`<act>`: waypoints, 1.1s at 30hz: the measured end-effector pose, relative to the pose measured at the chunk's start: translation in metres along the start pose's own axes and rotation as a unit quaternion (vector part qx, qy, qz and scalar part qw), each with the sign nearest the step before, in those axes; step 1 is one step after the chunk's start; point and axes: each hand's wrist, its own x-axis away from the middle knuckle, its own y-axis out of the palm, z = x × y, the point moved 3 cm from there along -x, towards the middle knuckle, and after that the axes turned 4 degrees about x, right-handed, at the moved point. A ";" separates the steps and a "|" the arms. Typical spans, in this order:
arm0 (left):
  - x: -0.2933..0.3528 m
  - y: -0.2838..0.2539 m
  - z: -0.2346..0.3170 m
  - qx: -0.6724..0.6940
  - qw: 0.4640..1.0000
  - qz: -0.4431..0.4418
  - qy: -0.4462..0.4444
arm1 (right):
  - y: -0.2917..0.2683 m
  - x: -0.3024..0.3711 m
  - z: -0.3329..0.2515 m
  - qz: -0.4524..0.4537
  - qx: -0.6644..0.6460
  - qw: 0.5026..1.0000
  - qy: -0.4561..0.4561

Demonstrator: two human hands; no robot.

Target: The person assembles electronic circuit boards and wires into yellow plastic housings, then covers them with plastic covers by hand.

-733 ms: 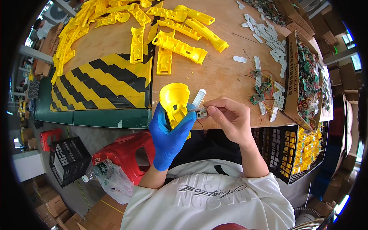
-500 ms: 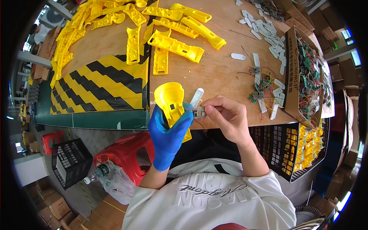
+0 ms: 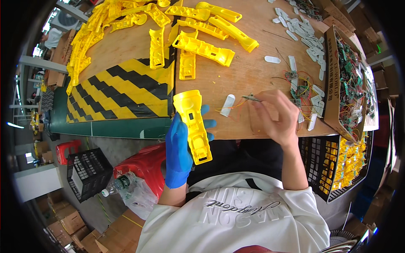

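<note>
My left hand [image 3: 177,154], in a blue glove, cradles a yellow plastic housing [image 3: 195,126] just off the table's front edge. The housing's hollow side faces up and its flared end points away from me; the gloved fingers stick out past its right side. Between the thumb and fingertips of my bare right hand [image 3: 279,116] is a small circuit board [image 3: 251,98], held above the table with thin red and yellow wires trailing to its left. Under those wires lies a white plastic strip [image 3: 228,105].
More yellow housings [image 3: 204,49] lie at the table's far side. To the right are loose boards with wires [image 3: 300,90], white strips [image 3: 310,36] and a cardboard box [image 3: 333,84] of boards. A black crate [image 3: 333,168] with yellow parts stands below; a red stool [image 3: 145,164] is at left.
My right hand has moved right with the circuit board, away from the housing. My left hand has turned the housing more face up, and its fingers have loosened.
</note>
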 end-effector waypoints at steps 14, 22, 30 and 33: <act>-0.012 0.018 -0.003 -0.052 0.998 -0.018 -0.010 | 0.038 -0.012 -0.027 -0.182 -0.523 0.796 0.245; -0.008 0.022 -0.012 -0.100 0.995 -0.008 -0.018 | 0.045 0.000 -0.019 -0.149 -0.452 0.846 0.240; 0.003 0.035 -0.012 -0.180 0.984 -0.008 0.007 | 0.036 0.011 -0.019 -0.098 -0.380 0.900 0.190; 0.008 0.023 -0.017 -0.313 0.941 0.017 0.125 | 0.032 0.013 -0.023 -0.064 -0.360 0.918 0.152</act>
